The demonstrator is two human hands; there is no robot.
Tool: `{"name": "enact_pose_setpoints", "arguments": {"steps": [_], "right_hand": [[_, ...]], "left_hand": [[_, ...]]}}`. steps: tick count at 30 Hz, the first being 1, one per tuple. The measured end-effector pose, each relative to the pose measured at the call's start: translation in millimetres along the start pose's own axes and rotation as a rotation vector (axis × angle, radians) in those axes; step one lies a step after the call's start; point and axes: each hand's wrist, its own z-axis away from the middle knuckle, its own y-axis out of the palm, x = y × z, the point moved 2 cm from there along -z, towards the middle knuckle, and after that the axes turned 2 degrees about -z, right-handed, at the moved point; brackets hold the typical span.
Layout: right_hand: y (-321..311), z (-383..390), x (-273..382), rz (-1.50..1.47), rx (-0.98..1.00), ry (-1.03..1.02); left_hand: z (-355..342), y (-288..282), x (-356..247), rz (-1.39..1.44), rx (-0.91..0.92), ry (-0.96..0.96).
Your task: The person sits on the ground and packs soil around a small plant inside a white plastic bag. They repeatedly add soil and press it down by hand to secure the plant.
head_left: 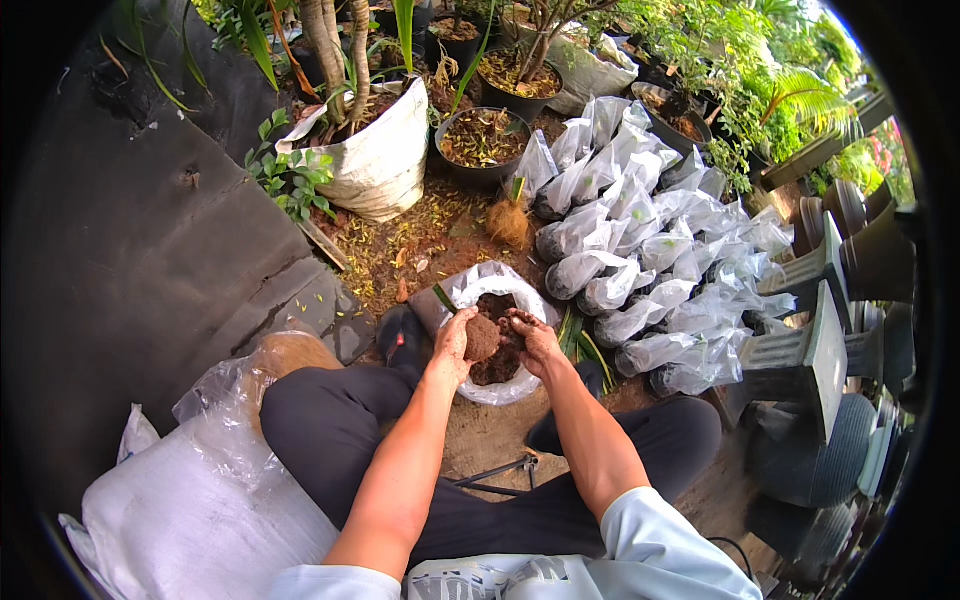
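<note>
A white plastic bag (500, 388) with a rolled-open rim stands between my legs, holding dark brown potting soil (492, 372). My left hand (453, 338) is closed round a brown root ball (482, 339) at the left side of the bag's mouth. A short green leaf (443, 297) sticks up beside that hand. Across the opening, my right hand (537, 343) has its soil-covered fingers curled over crumbly soil. Some soil seems to be in its grasp, though the fingertips are partly hidden. The two hands are apart.
Many plastic-wrapped plant bags (660, 260) stand in rows at right. Another fibrous root ball (509, 222) lies beyond my bag. A large white sack planter (370, 160) and black pots (484, 142) stand behind. A full plastic sack (200, 510) lies left; grey pedestals (815, 360) line the right.
</note>
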Motion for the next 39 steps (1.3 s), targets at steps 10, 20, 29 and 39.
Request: {"name": "enact_pose_setpoints", "arguments": {"steps": [10,20,29,39], "right_hand": [[3.9,-2.4,-8.6,0.422,0.008,-0.152],[-19.4,10.0,-63.2,2.265,0.226,-0.457],[3.2,4.8,-14.6,1.233,-0.144,-0.278],[54.6,44.3,10.7,0.753,-0.017,-0.481]], "left_hand": [[-7.1,-16.4,3.6,-0.051,-0.11,0.088],[-26.1,-19.9,7.5,0.0,-0.107,0.083],[-24.3,-22.1,9.1,-0.081,-0.148,0.075],[-3.2,0.5,10.5,-0.165,-0.014,0.098]]}}
